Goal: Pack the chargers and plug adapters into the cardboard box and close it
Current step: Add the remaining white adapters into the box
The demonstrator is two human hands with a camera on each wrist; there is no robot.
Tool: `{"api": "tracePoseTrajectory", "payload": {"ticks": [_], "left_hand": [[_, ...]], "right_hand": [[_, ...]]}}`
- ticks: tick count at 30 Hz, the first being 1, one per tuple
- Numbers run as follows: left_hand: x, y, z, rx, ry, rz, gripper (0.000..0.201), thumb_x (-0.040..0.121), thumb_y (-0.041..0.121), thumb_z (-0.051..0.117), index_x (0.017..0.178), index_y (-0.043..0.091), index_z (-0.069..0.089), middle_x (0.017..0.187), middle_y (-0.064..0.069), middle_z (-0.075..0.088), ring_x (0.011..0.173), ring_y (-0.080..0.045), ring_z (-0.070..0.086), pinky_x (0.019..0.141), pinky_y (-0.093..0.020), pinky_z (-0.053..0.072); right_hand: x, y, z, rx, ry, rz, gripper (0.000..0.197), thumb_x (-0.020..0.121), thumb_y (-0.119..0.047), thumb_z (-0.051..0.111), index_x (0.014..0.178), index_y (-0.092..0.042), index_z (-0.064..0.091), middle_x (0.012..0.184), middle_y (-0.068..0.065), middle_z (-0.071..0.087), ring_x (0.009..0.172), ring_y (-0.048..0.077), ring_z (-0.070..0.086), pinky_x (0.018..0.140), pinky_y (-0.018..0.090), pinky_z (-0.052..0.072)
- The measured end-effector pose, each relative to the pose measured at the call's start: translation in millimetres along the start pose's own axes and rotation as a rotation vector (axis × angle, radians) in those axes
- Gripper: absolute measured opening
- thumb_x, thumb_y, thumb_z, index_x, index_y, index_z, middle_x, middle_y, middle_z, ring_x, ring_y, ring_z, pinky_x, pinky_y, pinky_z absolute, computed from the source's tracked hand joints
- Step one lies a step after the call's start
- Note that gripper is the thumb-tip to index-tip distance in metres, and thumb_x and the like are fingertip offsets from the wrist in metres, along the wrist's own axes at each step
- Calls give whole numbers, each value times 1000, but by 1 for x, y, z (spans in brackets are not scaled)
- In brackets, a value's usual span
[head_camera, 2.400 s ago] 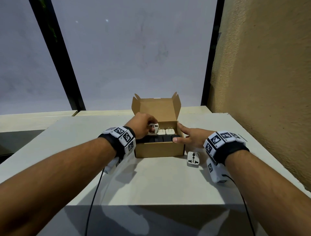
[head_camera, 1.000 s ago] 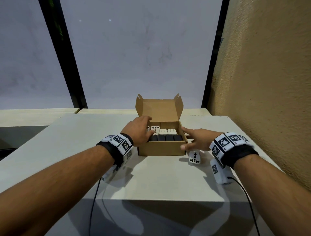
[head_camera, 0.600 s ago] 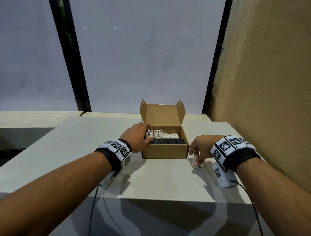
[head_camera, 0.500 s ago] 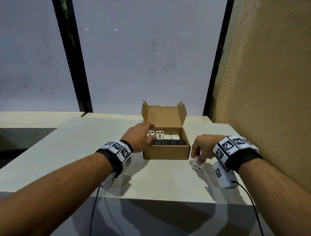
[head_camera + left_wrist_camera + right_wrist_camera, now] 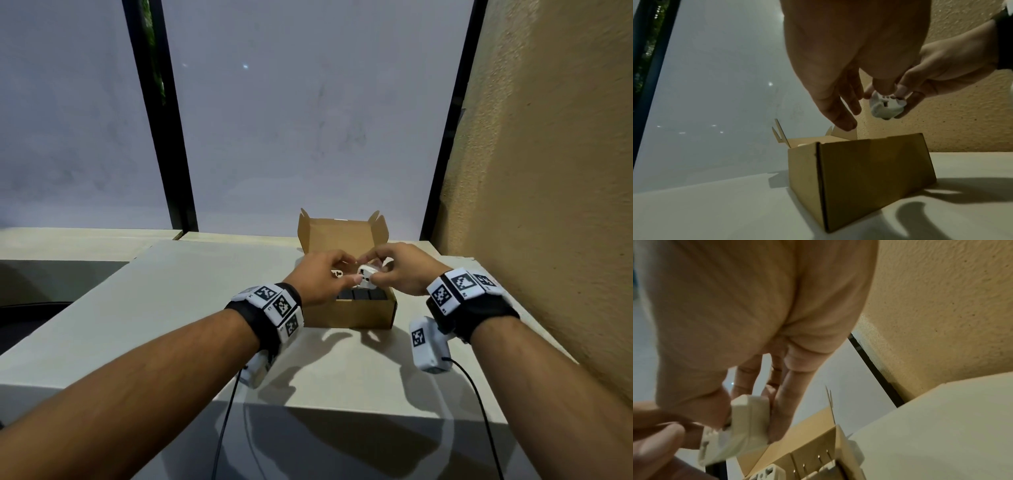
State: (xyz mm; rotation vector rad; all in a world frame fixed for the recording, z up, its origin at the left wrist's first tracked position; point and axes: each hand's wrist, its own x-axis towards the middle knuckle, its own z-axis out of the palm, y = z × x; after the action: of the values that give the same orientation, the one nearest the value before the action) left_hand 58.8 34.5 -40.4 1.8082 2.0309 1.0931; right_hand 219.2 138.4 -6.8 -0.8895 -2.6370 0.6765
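The open cardboard box (image 5: 349, 313) stands on the table with its lid upright. A row of black chargers (image 5: 359, 294) lies along its front, and white adapters (image 5: 337, 273) sit behind them. My right hand (image 5: 394, 270) pinches a white plug adapter (image 5: 366, 275) above the box. In the right wrist view the adapter (image 5: 740, 431) sits between thumb and fingers, over the box (image 5: 812, 434). My left hand (image 5: 327, 275) hovers beside it with fingers nearly straight. The left wrist view shows the left thumb touching the adapter (image 5: 887, 105) above the box (image 5: 869, 170).
A rough tan wall (image 5: 548, 171) runs close along the table's right side. A window with black frames (image 5: 164, 137) stands behind the box. The pale table (image 5: 205, 308) extends left and toward me; cables hang from both wrists over its front edge.
My right hand picked the white adapter up from the table right of the box and lifted it over the box. My left hand left the box's left rim and rose to meet it.
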Motion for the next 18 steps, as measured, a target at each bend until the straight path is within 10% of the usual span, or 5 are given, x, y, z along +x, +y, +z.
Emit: {"api": "tracePoseTrajectory", "payload": {"ticks": [5, 10, 18], "left_hand": [[4, -3, 3, -27, 30, -1, 33, 88, 28, 68, 117, 15, 60, 109, 3, 68, 90, -4, 60, 71, -6, 44], [16, -6, 3, -27, -4, -31, 29, 90, 33, 62, 116, 22, 61, 102, 5, 68, 90, -13, 66, 85, -37, 56], [55, -8, 3, 347, -61, 32, 33, 94, 21, 56, 127, 18, 58, 123, -2, 51, 106, -19, 56, 94, -31, 46]], "right_hand": [[4, 7, 12, 236, 25, -44, 34, 82, -12, 69, 109, -31, 59, 103, -1, 65, 87, 18, 70, 78, 32, 56], [10, 15, 12, 284, 22, -31, 44, 83, -20, 72, 121, -27, 52, 110, -6, 60, 99, 19, 67, 85, 35, 55], [2, 38, 18, -206, -125, 135, 79, 86, -54, 59, 149, -19, 26, 153, 2, 33, 137, 21, 36, 109, 34, 30]]}}
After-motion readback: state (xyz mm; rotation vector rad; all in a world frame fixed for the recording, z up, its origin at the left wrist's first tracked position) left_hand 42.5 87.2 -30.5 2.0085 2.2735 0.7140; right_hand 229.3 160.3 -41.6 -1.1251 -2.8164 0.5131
